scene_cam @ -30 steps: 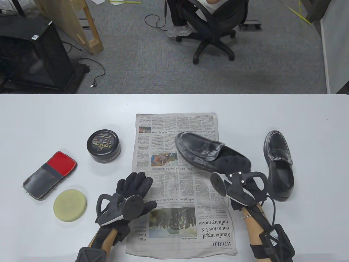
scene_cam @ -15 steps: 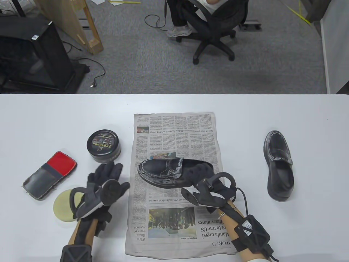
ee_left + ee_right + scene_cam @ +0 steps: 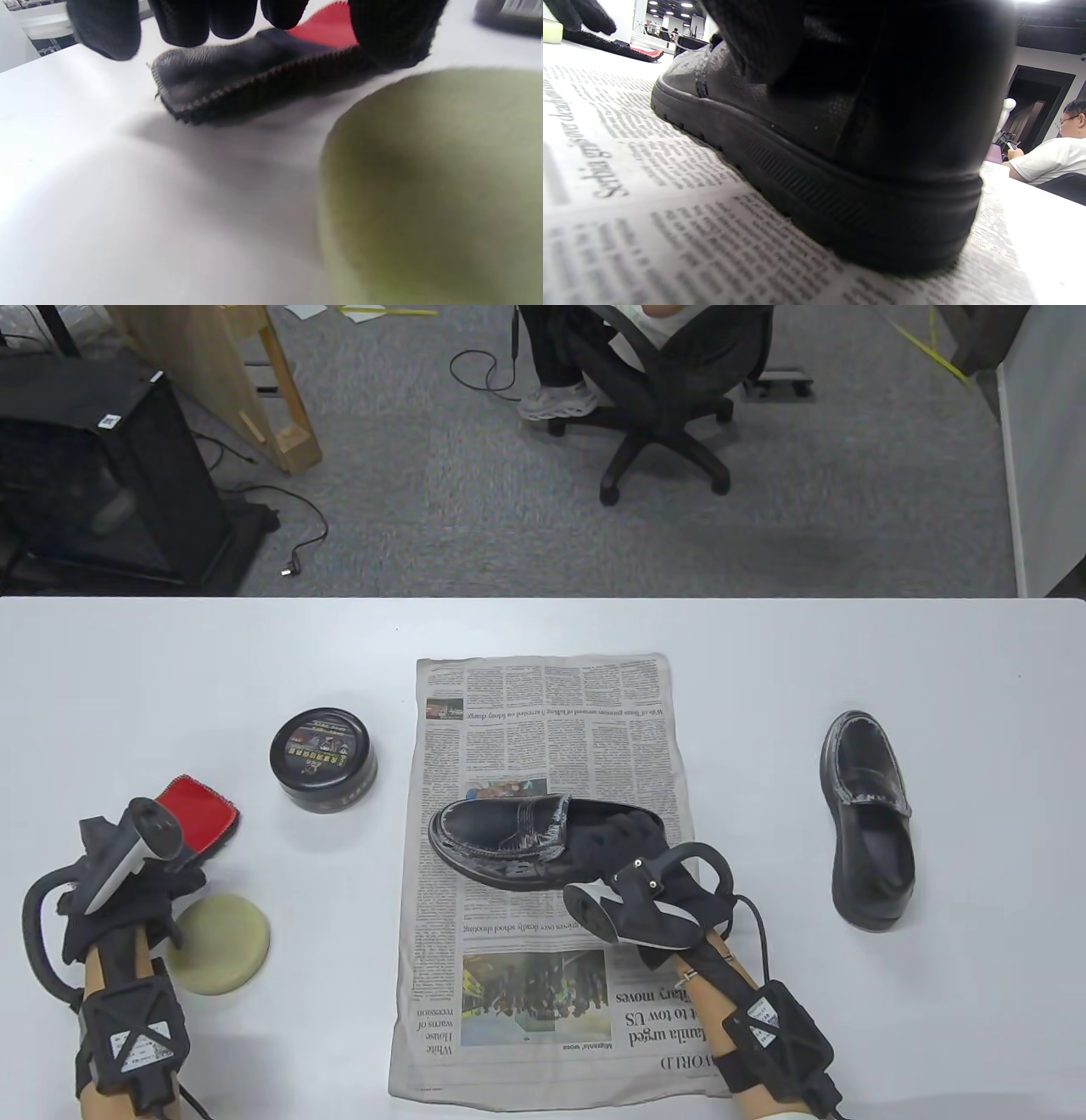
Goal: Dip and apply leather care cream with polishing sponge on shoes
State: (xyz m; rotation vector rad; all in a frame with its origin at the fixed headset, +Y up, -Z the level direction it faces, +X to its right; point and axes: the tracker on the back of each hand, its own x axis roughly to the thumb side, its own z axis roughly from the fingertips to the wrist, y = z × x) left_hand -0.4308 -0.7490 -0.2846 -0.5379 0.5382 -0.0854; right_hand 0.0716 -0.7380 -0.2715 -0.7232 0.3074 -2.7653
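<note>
The right hand (image 3: 632, 861) in its black sensor glove grips the heel end of the black leather loafer (image 3: 509, 841), fingers reaching down into the shoe's opening; the right wrist view shows gloved fingers (image 3: 763, 46) curled over the heel collar, with the ribbed sole flat on the paper. The left hand (image 3: 127, 869) hovers over the near end of the black-and-red stitched polishing cloth (image 3: 197, 817). In the left wrist view its fingers (image 3: 191, 21) hang loosely, spread just above the cloth and holding nothing; whether the thumb touches the cloth I cannot tell.

The white table (image 3: 170, 661) carries everything. The spread sheet of newspaper (image 3: 543, 712) lies in the middle, and the held loafer sits across it, toe pointing left and heel toward the right hand. The second black leather loafer (image 3: 865, 814) stands on bare table well to the right of the paper, toe away from the person. The round black tin of leather care cream (image 3: 323, 759), lid on, sits just left of the paper's upper part. The pale yellow round polishing sponge (image 3: 222, 943) lies flat on the table just beside the left hand on its right, near the cloth's lower edge and well apart from the held loafer.
</note>
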